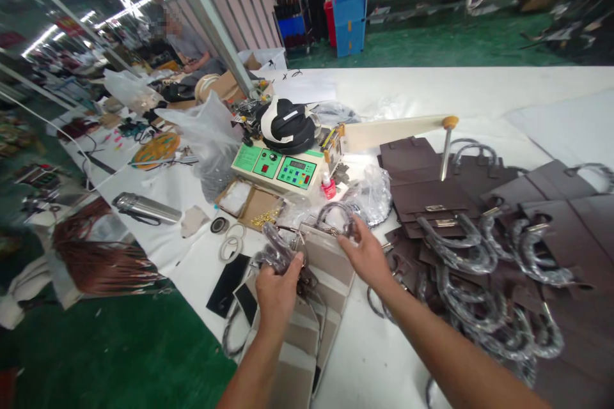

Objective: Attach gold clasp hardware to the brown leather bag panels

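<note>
My left hand (278,287) is closed around a plastic-wrapped bag handle (273,250) at the left edge of a beige leather panel (330,255). My right hand (367,255) grips the panel's upper right part, where another wrapped curved handle (336,211) arches over its top. The panel lies on top of a stack of similar beige panels (302,339) on the white table (374,358).
A green-faced control machine (278,169) stands behind the panel, with a red-capped bottle (329,186) and a cardboard tray of small gold fittings (254,204). A big pile of dark brown panels with wrapped handles (484,249) fills the right. A person sits far left at the back.
</note>
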Demonstrator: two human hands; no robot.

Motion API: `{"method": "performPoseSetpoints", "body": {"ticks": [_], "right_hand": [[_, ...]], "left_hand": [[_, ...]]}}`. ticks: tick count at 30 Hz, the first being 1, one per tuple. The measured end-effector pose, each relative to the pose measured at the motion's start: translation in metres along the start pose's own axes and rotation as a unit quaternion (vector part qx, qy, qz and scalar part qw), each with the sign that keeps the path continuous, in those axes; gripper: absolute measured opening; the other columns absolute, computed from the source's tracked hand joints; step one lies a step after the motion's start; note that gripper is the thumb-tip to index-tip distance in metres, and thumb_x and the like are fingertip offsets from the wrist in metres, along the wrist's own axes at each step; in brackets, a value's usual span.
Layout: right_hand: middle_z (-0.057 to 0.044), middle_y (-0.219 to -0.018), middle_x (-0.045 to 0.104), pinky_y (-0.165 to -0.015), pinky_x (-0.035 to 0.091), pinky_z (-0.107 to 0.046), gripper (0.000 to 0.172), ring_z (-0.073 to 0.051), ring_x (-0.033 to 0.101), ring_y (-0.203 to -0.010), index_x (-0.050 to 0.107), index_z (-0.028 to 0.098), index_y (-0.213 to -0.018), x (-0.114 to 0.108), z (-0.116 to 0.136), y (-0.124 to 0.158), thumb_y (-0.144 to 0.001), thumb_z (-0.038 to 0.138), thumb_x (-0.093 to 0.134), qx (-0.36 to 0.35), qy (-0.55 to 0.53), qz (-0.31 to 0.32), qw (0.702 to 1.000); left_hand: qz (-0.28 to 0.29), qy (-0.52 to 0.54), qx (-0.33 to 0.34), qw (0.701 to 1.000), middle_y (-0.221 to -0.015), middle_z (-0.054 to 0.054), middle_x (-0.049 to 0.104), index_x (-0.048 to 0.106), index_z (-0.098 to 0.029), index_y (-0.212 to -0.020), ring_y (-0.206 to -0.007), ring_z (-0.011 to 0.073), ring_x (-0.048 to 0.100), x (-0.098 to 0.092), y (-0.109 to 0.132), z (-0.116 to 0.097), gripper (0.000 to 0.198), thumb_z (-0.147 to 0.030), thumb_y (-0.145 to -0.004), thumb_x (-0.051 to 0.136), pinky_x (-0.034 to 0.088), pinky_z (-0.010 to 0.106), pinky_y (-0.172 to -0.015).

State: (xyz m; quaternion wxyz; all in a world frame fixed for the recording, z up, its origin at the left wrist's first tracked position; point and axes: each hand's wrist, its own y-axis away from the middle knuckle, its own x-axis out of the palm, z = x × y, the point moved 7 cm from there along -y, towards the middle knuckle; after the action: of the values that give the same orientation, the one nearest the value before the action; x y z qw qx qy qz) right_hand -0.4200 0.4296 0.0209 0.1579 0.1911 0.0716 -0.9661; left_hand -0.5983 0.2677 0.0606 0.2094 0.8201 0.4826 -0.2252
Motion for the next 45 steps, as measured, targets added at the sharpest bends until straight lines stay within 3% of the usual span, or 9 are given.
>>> {"method": "performPoseSetpoints", "body": {"ticks": [7,11,17,20,27,31,37,42,45], "right_hand": [[-0.02,-0.14,0.06,-0.11,0.046,-0.057,0.066,-0.031,0.054,-0.13,0.036,0.016,-0.158,0.051,0.081,0.084,-0.093,0.008,0.043,-0.184,0.014,0.139,0.973],[-0.013,-0.127,0.067,-0.105,0.051,-0.049,0.051,-0.027,0.061,-0.119,0.054,0.021,-0.144,0.042,0.093,0.076,-0.094,0.013,0.053,-0.218,-0.039,0.22,0.95],[-0.016,-0.129,0.066,-0.105,0.049,-0.052,0.045,-0.03,0.061,-0.119,0.065,0.017,-0.132,-0.005,-0.004,-0.02,-0.091,0.036,0.062,0.009,-0.055,-0.017,0.998],[-0.016,-0.118,0.071,-0.092,0.056,-0.05,0.054,-0.03,0.068,-0.102,0.063,0.014,-0.134,0.011,-0.033,-0.033,-0.086,0.038,0.066,0.099,-0.062,0.013,0.993],[-0.012,-0.126,0.068,-0.105,0.048,-0.048,0.048,-0.026,0.062,-0.116,0.057,0.022,-0.142,0.05,0.08,0.055,-0.096,0.014,0.047,-0.138,-0.083,0.166,0.973],[-0.011,-0.126,0.067,-0.105,0.048,-0.047,0.052,-0.027,0.06,-0.118,0.057,0.022,-0.14,0.047,0.095,0.062,-0.09,0.01,0.055,-0.153,-0.074,0.2,0.965],[-0.004,-0.12,0.075,-0.102,0.054,-0.038,0.03,-0.02,0.069,-0.112,0.073,0.028,-0.121,0.031,0.061,0.021,-0.095,0.023,0.061,-0.125,-0.223,0.232,0.938],[-0.011,-0.131,0.069,-0.113,0.044,-0.05,0.039,-0.027,0.06,-0.125,0.071,0.022,-0.125,0.011,-0.018,-0.029,-0.089,0.035,0.065,0.029,-0.124,-0.004,0.992],[-0.017,-0.127,0.069,-0.102,0.051,-0.051,0.056,-0.031,0.065,-0.114,0.067,0.014,-0.127,0.021,-0.073,-0.047,-0.079,0.041,0.07,0.169,-0.118,-0.022,0.978]], "left_hand": [[0.097,0.035,0.04,0.994,-0.1,0.014,0.079,0.078,-0.01,-0.105,-0.1,0.0322,0.072,0.002,-0.004,-0.003,0.064,-0.068,-0.078,0.069,0.053,0.042,-0.095],[0.083,0.054,-0.01,0.995,-0.101,0.012,0.079,0.077,-0.011,-0.106,-0.096,0.0298,0.073,-0.002,0.001,-0.003,0.056,-0.058,-0.075,0.078,0.056,0.039,-0.089],[-0.029,0.063,-0.02,0.997,-0.094,0.01,0.08,0.078,-0.011,-0.099,-0.092,0.0283,0.074,-0.019,0.003,0.002,0.045,-0.051,-0.078,0.077,0.058,0.035,-0.082],[-0.04,0.051,-0.02,0.998,-0.096,0.011,0.08,0.079,-0.011,-0.098,-0.094,0.0289,0.074,-0.019,0.004,0.0,0.044,-0.05,-0.077,0.079,0.058,0.037,-0.085],[0.022,0.069,-0.013,0.997,-0.1,0.011,0.08,0.077,-0.011,-0.103,-0.094,0.0277,0.075,-0.003,0.003,-0.011,0.049,-0.051,-0.075,0.08,0.059,0.036,-0.087],[0.036,0.105,-0.029,0.993,-0.098,0.01,0.08,0.075,-0.011,-0.104,-0.09,0.0262,0.075,0.0,0.002,-0.009,0.048,-0.049,-0.075,0.081,0.06,0.035,-0.084],[-0.027,0.109,-0.038,0.993,-0.092,0.01,0.079,0.076,-0.01,-0.106,-0.084,0.0262,0.075,0.002,-0.006,-0.001,0.049,-0.046,-0.072,0.08,0.06,0.038,-0.083],[-0.052,0.115,-0.04,0.991,-0.095,0.009,0.08,0.076,-0.011,-0.109,-0.088,0.0276,0.075,-0.004,-0.005,0.0,0.049,-0.043,-0.072,0.08,0.06,0.042,-0.087],[-0.067,0.146,-0.046,0.986,-0.101,0.008,0.079,0.075,-0.013,-0.111,-0.094,0.0274,0.075,-0.017,0.001,0.0,0.046,-0.039,-0.073,0.081,0.059,0.043,-0.093]]}}
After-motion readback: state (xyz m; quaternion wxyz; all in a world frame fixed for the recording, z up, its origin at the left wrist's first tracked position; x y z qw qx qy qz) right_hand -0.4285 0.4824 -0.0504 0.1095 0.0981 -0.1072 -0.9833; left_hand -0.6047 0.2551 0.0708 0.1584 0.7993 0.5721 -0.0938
